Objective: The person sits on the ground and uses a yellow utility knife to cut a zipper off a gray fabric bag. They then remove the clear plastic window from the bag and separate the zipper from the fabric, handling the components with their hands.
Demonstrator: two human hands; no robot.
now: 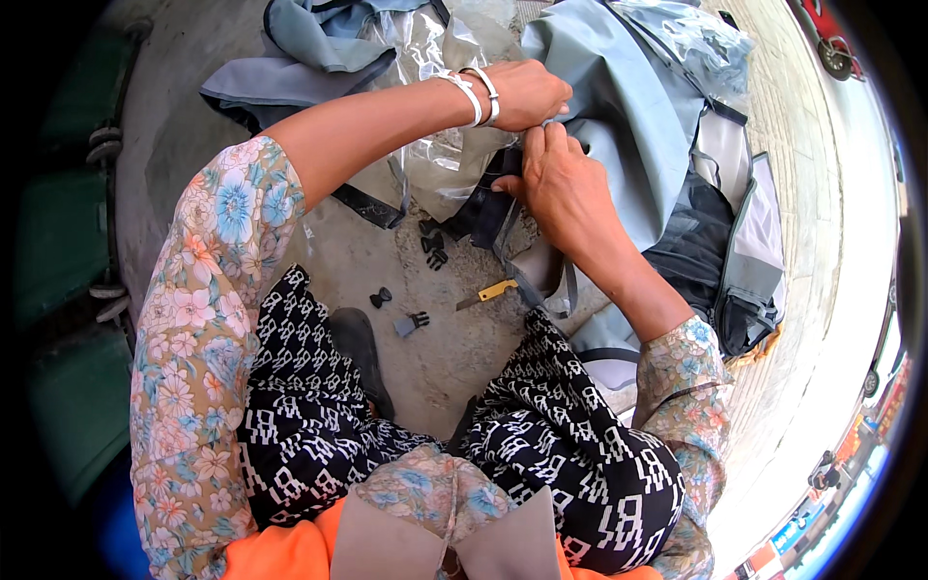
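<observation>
Blue-grey fabric (619,106) lies bunched in front of me. My left hand (527,95), with white bands on its wrist, is closed at the fabric's near left edge. Just below it, my right hand (565,184) pinches the same edge with its fingertips. The exact spot between the fingers is hidden. A black strap (483,208) hangs beside my right thumb. Clear plastic sheeting (425,145) spreads under my left forearm. Black plastic buckles (433,246) lie on the ground nearer to me, along with a grey strap piece with a buckle end (412,324).
A knife with a yellow handle (498,290) rests on the concrete between my knees. More grey fabric (300,82) is piled at the far left. Black mesh and grey panels (701,232) lie to the right. A red vehicle (826,29) stands at the far right.
</observation>
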